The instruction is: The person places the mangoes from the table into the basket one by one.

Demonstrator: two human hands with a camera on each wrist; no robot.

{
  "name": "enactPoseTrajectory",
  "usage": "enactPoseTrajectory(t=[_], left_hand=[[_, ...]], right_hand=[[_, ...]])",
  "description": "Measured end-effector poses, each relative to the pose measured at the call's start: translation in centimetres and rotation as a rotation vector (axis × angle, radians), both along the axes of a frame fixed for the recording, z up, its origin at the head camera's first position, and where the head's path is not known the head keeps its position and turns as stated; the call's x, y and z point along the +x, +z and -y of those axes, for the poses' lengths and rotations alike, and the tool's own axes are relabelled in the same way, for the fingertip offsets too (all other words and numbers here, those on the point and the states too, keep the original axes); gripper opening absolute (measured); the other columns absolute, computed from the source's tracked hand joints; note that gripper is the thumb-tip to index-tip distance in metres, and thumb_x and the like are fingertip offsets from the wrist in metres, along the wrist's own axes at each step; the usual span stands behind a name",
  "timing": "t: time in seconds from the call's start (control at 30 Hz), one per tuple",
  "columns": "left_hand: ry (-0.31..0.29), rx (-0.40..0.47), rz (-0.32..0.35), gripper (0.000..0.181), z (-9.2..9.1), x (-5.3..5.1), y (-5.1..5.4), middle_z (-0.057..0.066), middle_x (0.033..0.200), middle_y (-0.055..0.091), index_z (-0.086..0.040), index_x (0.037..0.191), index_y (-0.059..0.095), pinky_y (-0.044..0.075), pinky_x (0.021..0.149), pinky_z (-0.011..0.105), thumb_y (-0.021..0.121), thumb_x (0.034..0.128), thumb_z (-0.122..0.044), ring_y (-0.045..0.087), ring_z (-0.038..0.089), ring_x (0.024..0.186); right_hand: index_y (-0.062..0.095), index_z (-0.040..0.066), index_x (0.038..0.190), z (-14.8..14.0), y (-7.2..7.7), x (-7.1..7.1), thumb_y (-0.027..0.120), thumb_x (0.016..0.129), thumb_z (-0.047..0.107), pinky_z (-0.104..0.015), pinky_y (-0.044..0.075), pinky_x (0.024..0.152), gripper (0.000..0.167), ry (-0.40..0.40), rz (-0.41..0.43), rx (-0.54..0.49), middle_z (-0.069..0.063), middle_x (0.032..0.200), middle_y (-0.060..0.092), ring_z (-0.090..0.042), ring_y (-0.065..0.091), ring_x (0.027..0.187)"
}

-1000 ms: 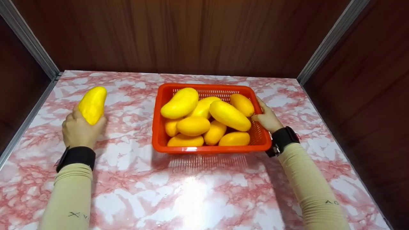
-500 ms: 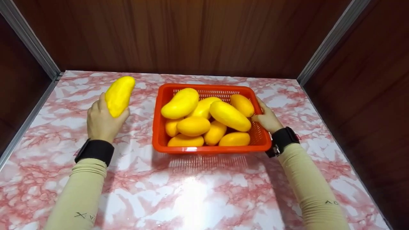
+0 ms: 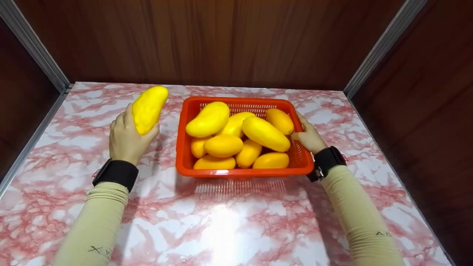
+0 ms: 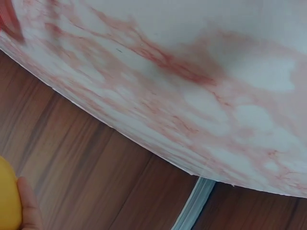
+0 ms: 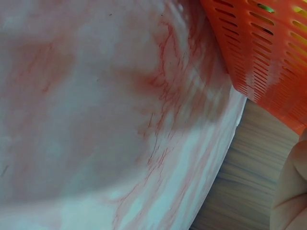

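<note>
My left hand (image 3: 129,136) grips a yellow mango (image 3: 149,110) above the table, left of the red plastic basket (image 3: 244,172). In the left wrist view only an edge of that mango (image 4: 8,196) and one fingertip show. My right hand (image 3: 311,136) holds the basket's right rim, thumb on the inner side and fingers outside. Several yellow and orange mangoes (image 3: 266,133) lie piled in the basket. In the right wrist view the slotted basket wall (image 5: 259,52) rises beside part of my right hand (image 5: 292,187).
The basket stands on a pink-and-white marbled table (image 3: 184,229). Dark wood-grain panels (image 3: 221,40) enclose the back and both sides, with metal corner posts (image 3: 384,44) at the joins. Light glares off the table's front middle.
My left hand has carried its mango rightward and slightly farther back, closer to the basket, slowing in the last half second. My right hand and the basket have stayed put.
</note>
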State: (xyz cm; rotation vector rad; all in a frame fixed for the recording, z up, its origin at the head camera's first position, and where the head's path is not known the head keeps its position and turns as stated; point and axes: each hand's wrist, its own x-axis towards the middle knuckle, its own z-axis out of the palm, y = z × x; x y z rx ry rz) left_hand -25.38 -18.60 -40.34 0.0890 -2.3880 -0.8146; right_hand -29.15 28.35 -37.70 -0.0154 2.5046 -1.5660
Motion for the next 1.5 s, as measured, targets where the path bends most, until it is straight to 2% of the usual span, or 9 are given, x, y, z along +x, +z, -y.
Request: enactPoseTrajectory(t=[0.17, 0.3, 0.53, 0.63, 0.83, 1.0, 1.2, 1.37, 1.5], left_hand=[[-0.044, 0.004, -0.024, 0.079, -1.0, 0.0, 0.3, 0.032, 0.127, 0.057, 0.003, 0.144, 0.045, 0.040, 0.103, 0.056, 0.075, 0.0812, -0.036, 0.053, 0.050, 0.115], [-0.089, -0.006, -0.029, 0.082, -2.2, 0.0, 0.7, 0.032, 0.128, 0.056, 0.003, 0.145, 0.043, 0.041, 0.101, 0.058, 0.077, 0.0806, -0.035, 0.053, 0.050, 0.113], [-0.183, -0.068, -0.027, 0.084, -4.6, 0.3, 1.4, 0.031, 0.132, 0.054, 0.003, 0.146, 0.042, 0.041, 0.101, 0.056, 0.077, 0.0823, -0.041, 0.051, 0.050, 0.113], [-0.221, -0.106, -0.015, 0.084, -5.4, 0.6, 1.7, 0.029, 0.131, 0.055, 0.003, 0.146, 0.041, 0.041, 0.100, 0.055, 0.075, 0.0836, -0.043, 0.050, 0.048, 0.113], [-0.254, -0.156, 0.045, 0.087, -6.6, 1.0, 2.1, 0.029, 0.134, 0.053, 0.001, 0.150, 0.038, 0.040, 0.104, 0.054, 0.072, 0.0852, -0.046, 0.049, 0.047, 0.118], [-0.277, -0.174, 0.055, 0.087, -7.3, 1.1, 2.4, 0.030, 0.134, 0.053, 0.002, 0.149, 0.038, 0.040, 0.107, 0.053, 0.072, 0.0858, -0.046, 0.049, 0.047, 0.120], [-0.316, -0.197, 0.057, 0.088, -8.2, 1.1, 2.6, 0.029, 0.134, 0.053, 0.003, 0.149, 0.037, 0.039, 0.108, 0.052, 0.072, 0.0862, -0.048, 0.049, 0.046, 0.122], [-0.334, -0.214, 0.066, 0.088, -9.0, 1.0, 2.9, 0.028, 0.135, 0.054, 0.002, 0.150, 0.038, 0.040, 0.109, 0.051, 0.072, 0.0863, -0.049, 0.050, 0.045, 0.123], [-0.349, -0.233, 0.074, 0.088, -9.7, 0.9, 3.2, 0.027, 0.136, 0.054, 0.000, 0.151, 0.038, 0.041, 0.108, 0.050, 0.071, 0.0866, -0.051, 0.052, 0.044, 0.120]], right_hand=[[0.015, 0.019, 0.160, 0.2, 0.3, 0.2, 0.056, 0.081, -0.006, -0.026, 0.047, 0.090, 0.093, -0.001, -0.005, 0.024, -0.020, 0.154, 0.037, -0.030, 0.047, 0.121], [0.015, 0.020, 0.160, 0.0, 0.1, 0.0, 0.056, 0.080, -0.006, -0.028, 0.048, 0.089, 0.094, -0.005, -0.004, 0.014, -0.020, 0.154, 0.038, -0.031, 0.048, 0.121], [0.014, 0.028, 0.160, -1.1, -2.0, -1.5, 0.056, 0.081, -0.005, -0.027, 0.050, 0.087, 0.096, -0.010, -0.010, -0.001, -0.018, 0.154, 0.038, -0.031, 0.048, 0.120], [0.014, 0.029, 0.160, -1.4, -2.4, -1.8, 0.056, 0.081, -0.005, -0.026, 0.050, 0.087, 0.096, -0.012, -0.012, -0.003, -0.018, 0.154, 0.038, -0.031, 0.048, 0.121], [0.015, 0.025, 0.160, -0.6, -1.0, -0.8, 0.056, 0.081, -0.006, -0.024, 0.050, 0.085, 0.095, -0.013, 0.006, -0.019, -0.019, 0.154, 0.038, -0.031, 0.048, 0.121], [0.013, 0.021, 0.161, -0.1, -0.1, -0.1, 0.055, 0.081, -0.007, -0.024, 0.048, 0.089, 0.095, 0.004, -0.004, -0.020, -0.021, 0.154, 0.037, -0.030, 0.047, 0.121], [0.011, 0.019, 0.161, -0.1, -0.2, -0.1, 0.054, 0.080, -0.008, -0.022, 0.047, 0.089, 0.095, 0.023, -0.029, -0.037, -0.023, 0.153, 0.037, -0.030, 0.046, 0.122], [0.014, 0.019, 0.160, 0.0, -0.2, -0.1, 0.055, 0.080, -0.008, -0.022, 0.047, 0.087, 0.094, 0.008, -0.017, -0.043, -0.022, 0.153, 0.038, -0.030, 0.047, 0.121], [0.015, 0.022, 0.160, -0.5, -0.9, -0.6, 0.056, 0.081, -0.008, -0.023, 0.048, 0.087, 0.094, -0.004, -0.013, -0.040, -0.020, 0.153, 0.038, -0.030, 0.047, 0.121]])
